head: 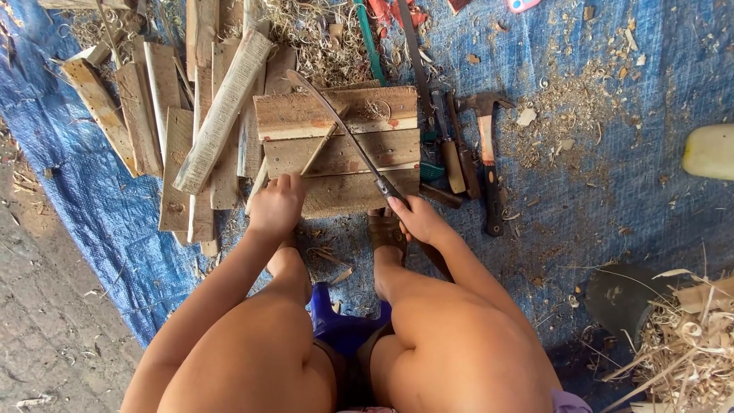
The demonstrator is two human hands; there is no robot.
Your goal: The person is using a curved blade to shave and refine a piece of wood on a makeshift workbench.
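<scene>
My left hand (277,203) grips the near end of a thin wooden stick (317,151) that lies slanted over a block of stacked wooden boards (336,153). My right hand (417,219) is closed on the handle of a long curved knife (336,122). Its blade runs up and left across the boards and crosses the stick. I sit on a low blue stool (336,321) with my knees on either side and a sandalled foot (386,229) against the boards.
A hammer (487,145) and several other handled tools (451,145) lie right of the boards on a blue tarp (596,168). Split wood planks (191,115) are piled at left, shavings (321,38) behind. A dark pan (623,294) and a pale object (711,151) sit at right.
</scene>
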